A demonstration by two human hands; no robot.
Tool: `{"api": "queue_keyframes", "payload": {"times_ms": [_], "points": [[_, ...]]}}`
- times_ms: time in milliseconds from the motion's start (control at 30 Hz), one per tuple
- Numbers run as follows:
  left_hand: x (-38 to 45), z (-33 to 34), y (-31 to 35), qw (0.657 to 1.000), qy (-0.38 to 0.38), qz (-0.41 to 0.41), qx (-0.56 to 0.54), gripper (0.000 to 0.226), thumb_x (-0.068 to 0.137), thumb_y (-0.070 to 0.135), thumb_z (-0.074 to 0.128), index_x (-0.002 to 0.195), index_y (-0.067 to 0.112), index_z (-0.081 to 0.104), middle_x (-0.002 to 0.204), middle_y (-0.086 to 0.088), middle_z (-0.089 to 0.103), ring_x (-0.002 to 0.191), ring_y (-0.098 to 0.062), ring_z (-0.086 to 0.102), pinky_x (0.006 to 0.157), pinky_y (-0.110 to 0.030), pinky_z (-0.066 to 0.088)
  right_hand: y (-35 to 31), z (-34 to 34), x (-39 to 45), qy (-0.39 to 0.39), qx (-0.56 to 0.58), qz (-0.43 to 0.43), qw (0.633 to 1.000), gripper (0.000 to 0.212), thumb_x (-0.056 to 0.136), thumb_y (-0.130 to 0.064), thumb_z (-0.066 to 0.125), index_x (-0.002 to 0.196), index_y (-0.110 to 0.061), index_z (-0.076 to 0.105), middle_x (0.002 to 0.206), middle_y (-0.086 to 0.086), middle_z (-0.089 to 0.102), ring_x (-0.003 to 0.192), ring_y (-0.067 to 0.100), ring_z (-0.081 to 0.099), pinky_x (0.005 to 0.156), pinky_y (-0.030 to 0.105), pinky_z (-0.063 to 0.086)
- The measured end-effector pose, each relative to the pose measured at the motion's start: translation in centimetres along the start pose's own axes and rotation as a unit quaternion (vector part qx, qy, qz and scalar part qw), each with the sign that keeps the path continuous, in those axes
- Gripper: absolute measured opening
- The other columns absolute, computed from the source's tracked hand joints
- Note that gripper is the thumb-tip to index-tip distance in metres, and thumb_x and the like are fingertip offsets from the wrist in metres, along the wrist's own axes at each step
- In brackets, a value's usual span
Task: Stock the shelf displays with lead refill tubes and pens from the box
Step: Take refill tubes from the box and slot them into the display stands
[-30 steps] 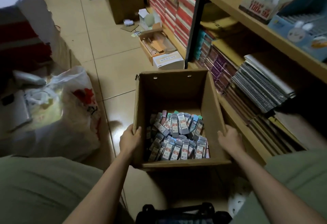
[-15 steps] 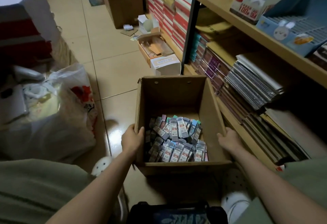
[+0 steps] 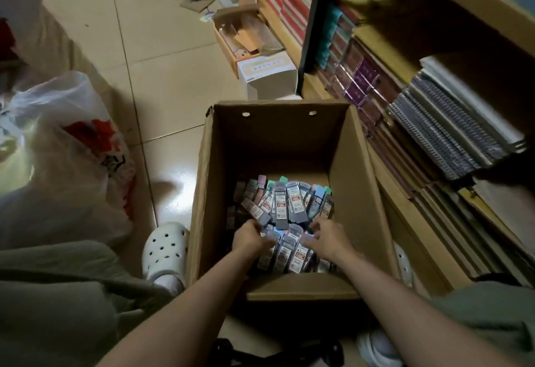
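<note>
The cardboard box (image 3: 278, 146) is standing open on the tiled floor (image 3: 162, 82), and it is serving as the reference point for every position below. The lead refill tubes (image 3: 282, 204) are lying in a loose pile across the bottom of the box, most with their labels facing up.

Both hands are reaching down inside the box, over the near half of the pile. The left hand (image 3: 251, 239) is sitting toward the box's left wall with its fingers curling over tubes at the near-left of the pile; whether they are closing on a tube cannot be told, since the fingertips are blurred. The right hand (image 3: 328, 237) is sitting toward the box's right side with its fingers spreading and bending down onto the tubes; a firm grip cannot be confirmed here either.

To the right of the box, the shelf unit (image 3: 411, 216) is holding spiral notebooks (image 3: 445, 126) and stacked packets. Beyond the far wall of the box, a small white carton (image 3: 267, 75) is resting on the floor. To the left of the box, a white clog (image 3: 166, 250) is standing just beside its wall, and a plastic bag (image 3: 66, 158) is lying further left.
</note>
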State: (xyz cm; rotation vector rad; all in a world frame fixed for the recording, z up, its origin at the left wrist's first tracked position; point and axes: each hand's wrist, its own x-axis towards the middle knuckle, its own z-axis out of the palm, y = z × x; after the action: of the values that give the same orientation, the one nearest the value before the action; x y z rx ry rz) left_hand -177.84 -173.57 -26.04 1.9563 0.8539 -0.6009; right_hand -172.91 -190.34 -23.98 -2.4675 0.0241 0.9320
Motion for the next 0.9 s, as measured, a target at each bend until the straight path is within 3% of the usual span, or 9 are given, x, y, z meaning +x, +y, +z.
{"api": "queue_keyframes", "payload": {"times_ms": [67, 200, 333, 433, 567, 667, 733, 833, 900], "points": [[1.2, 0.5, 0.1, 1.000, -0.017, -0.011, 0.021, 0.040, 0.081, 0.020, 0.076, 0.116, 0.016, 0.057, 0.114, -0.005, 0.064, 0.101, -0.017, 0.064, 0.086, -0.031, 0.056, 0.4, 0.4, 1.3, -0.025, -0.027, 0.017, 0.999, 0.043, 0.083, -0.030, 0.075, 0.118, -0.015, 0.056, 0.116, 0.005, 0.060, 0.097, 0.017, 0.059, 0.091, 0.034, 0.053], [2.5, 1.2, -0.5, 0.999, 0.000, 0.011, 0.032, 0.029, 0.076, 0.013, 0.080, 0.094, 0.020, 0.059, 0.102, -0.001, 0.068, 0.091, -0.012, 0.063, 0.061, -0.015, 0.048, 0.7, 0.7, 3.3, -0.046, -0.071, 0.027, 0.996, 0.052, 0.075, -0.029, 0.082, 0.116, -0.012, 0.056, 0.115, 0.004, 0.060, 0.103, 0.020, 0.060, 0.092, 0.037, 0.053], [3.0, 1.5, -1.1, 1.000, -0.021, 0.008, -0.019, 0.030, 0.074, 0.006, 0.080, 0.093, 0.016, 0.060, 0.096, -0.001, 0.067, 0.091, -0.015, 0.066, 0.071, -0.027, 0.058, 1.4, 1.2, 4.3, -0.039, -0.071, 0.013, 0.997, 0.037, 0.072, -0.025, 0.084, 0.098, -0.014, 0.060, 0.106, 0.000, 0.059, 0.096, 0.015, 0.057, 0.084, 0.029, 0.051], [3.3, 1.2, -1.1, 0.998, -0.013, 0.027, -0.056, 0.023, 0.076, 0.010, 0.080, 0.090, 0.013, 0.061, 0.090, 0.000, 0.067, 0.085, -0.015, 0.066, 0.068, -0.024, 0.055, 1.5, 1.3, 4.4, -0.030, -0.045, 0.010, 0.998, 0.029, 0.073, -0.022, 0.083, 0.093, -0.016, 0.063, 0.103, -0.002, 0.061, 0.096, 0.015, 0.059, 0.087, 0.032, 0.052], [3.4, 0.6, -0.4, 0.988, 0.017, 0.067, -0.139, 0.005, 0.091, 0.017, 0.066, 0.095, 0.017, 0.063, 0.093, -0.004, 0.068, 0.081, -0.013, 0.063, 0.072, -0.028, 0.053, 1.5, 0.7, 4.2, 0.005, 0.014, 0.032, 0.999, 0.024, 0.077, -0.020, 0.081, 0.095, -0.019, 0.067, 0.096, -0.004, 0.063, 0.087, 0.013, 0.061, 0.077, 0.030, 0.055], [3.1, 0.0, 0.4, 0.976, 0.016, 0.077, -0.204, 0.022, 0.099, 0.023, 0.052, 0.120, 0.020, 0.058, 0.112, -0.004, 0.065, 0.097, -0.019, 0.065, 0.079, -0.036, 0.057, 1.3, 0.1, 3.9, 0.035, 0.084, 0.042, 0.995, 0.018, 0.085, -0.017, 0.074, 0.093, -0.021, 0.059, 0.081, -0.008, 0.053, 0.071, 0.007, 0.052, 0.062, 0.022, 0.046], [3.0, -0.2, 0.9, 0.971, 0.001, 0.073, -0.229, 0.033, 0.101, 0.025, 0.046, 0.133, 0.018, 0.051, 0.118, -0.008, 0.063, 0.104, -0.025, 0.064, 0.085, -0.043, 0.056, 1.0, -0.2, 3.5, 0.047, 0.122, 0.039, 0.991, 0.015, 0.088, -0.015, 0.070, 0.093, -0.021, 0.057, 0.081, -0.008, 0.053, 0.077, 0.012, 0.057, 0.068, 0.027, 0.052], [2.5, -0.5, 1.8, 0.948, -0.039, 0.079, -0.307, 0.031, 0.104, 0.022, 0.039, 0.132, 0.015, 0.048, 0.102, -0.009, 0.066, 0.082, -0.014, 0.067, 0.068, -0.031, 0.057, 0.4, -1.2, 2.6, 0.075, 0.179, 0.027, 0.981, 0.013, 0.091, -0.015, 0.066, 0.098, -0.022, 0.058, 0.088, 0.005, 0.063, 0.083, 0.022, 0.065, 0.077, 0.044, 0.060], [2.5, -0.6, 2.5, 0.943, -0.059, 0.090, -0.316, 0.027, 0.105, 0.019, 0.035, 0.129, 0.012, 0.046, 0.095, -0.009, 0.064, 0.069, -0.009, 0.066, 0.059, -0.023, 0.055, -0.2, -2.0, 2.3, 0.079, 0.212, 0.009, 0.974, 0.014, 0.091, -0.016, 0.065, 0.094, -0.027, 0.057, 0.089, 0.005, 0.065, 0.075, 0.019, 0.065, 0.072, 0.041, 0.061]]}}
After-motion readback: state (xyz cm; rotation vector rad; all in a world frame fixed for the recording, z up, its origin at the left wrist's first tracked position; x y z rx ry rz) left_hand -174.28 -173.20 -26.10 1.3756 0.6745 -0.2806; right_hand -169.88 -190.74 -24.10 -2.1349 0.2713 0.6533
